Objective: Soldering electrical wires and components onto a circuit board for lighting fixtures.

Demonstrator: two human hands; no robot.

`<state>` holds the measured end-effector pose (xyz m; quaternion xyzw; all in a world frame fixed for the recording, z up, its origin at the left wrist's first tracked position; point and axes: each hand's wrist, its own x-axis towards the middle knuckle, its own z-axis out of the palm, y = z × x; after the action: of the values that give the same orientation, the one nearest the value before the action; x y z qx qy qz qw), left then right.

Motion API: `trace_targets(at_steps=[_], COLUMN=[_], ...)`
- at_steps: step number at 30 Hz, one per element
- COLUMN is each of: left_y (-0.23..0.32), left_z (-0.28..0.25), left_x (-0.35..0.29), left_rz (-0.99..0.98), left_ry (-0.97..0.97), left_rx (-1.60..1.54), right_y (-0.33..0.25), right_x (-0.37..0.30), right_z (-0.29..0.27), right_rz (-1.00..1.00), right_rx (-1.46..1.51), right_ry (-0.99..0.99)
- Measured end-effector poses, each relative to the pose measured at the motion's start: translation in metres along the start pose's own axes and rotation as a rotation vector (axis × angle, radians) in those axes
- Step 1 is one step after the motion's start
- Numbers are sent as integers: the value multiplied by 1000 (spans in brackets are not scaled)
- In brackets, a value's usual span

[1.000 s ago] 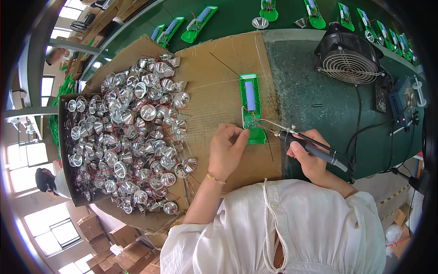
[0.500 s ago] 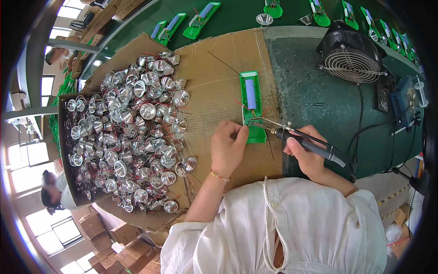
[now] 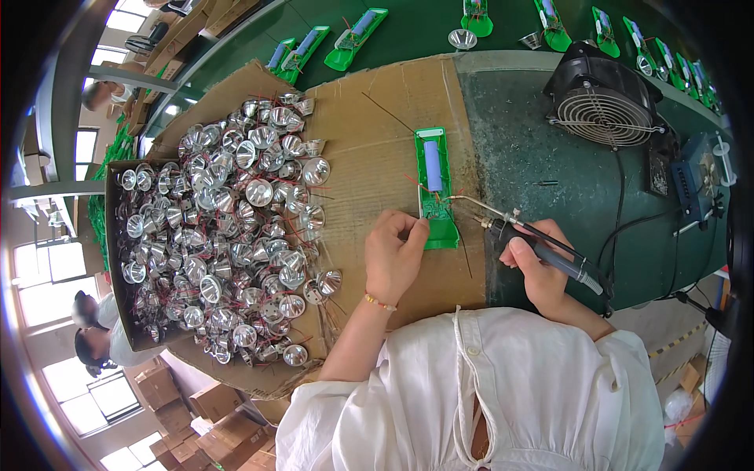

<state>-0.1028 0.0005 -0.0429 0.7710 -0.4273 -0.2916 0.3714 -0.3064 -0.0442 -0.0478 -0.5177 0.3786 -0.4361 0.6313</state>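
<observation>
A green flashlight housing (image 3: 441, 235) lies open on the cardboard, with a purple cylindrical battery (image 3: 433, 165) in its upper part. Below the battery sits a small green circuit board (image 3: 434, 206) with thin red wires beside it. My left hand (image 3: 399, 250) is closed in a pinch at the board's lower left edge; what its fingertips hold is hidden. In my right hand (image 3: 542, 263) is a soldering iron (image 3: 542, 253), gripped like a pen, a thin curved metal tube running along it. Its tip points toward the board from the right, apart from it.
Left of the housing, a heap of silver reflector cups (image 3: 259, 192) with red wires fills a cardboard box (image 3: 118, 259) and spreads over the cardboard. A black fan (image 3: 605, 110) and a blue soldering station (image 3: 695, 184) stand at right. More green housings (image 3: 357, 38) line the far side.
The soldering iron has drawn back from the board to the right and slightly down with my right hand. My left hand stays pinched at nearly the same spot.
</observation>
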Motion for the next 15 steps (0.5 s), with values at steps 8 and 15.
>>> trace_targets(at_steps=[8, 15], left_y=[-3, 39], left_z=[-8, 0], left_x=[4, 94], left_rz=[-148, 27], left_ry=[-151, -233], left_rx=[-125, 135], right_y=[1, 7], right_x=[8, 16], right_z=[-26, -38], right_rz=[-79, 25], right_rx=[-17, -4], right_ry=[111, 210])
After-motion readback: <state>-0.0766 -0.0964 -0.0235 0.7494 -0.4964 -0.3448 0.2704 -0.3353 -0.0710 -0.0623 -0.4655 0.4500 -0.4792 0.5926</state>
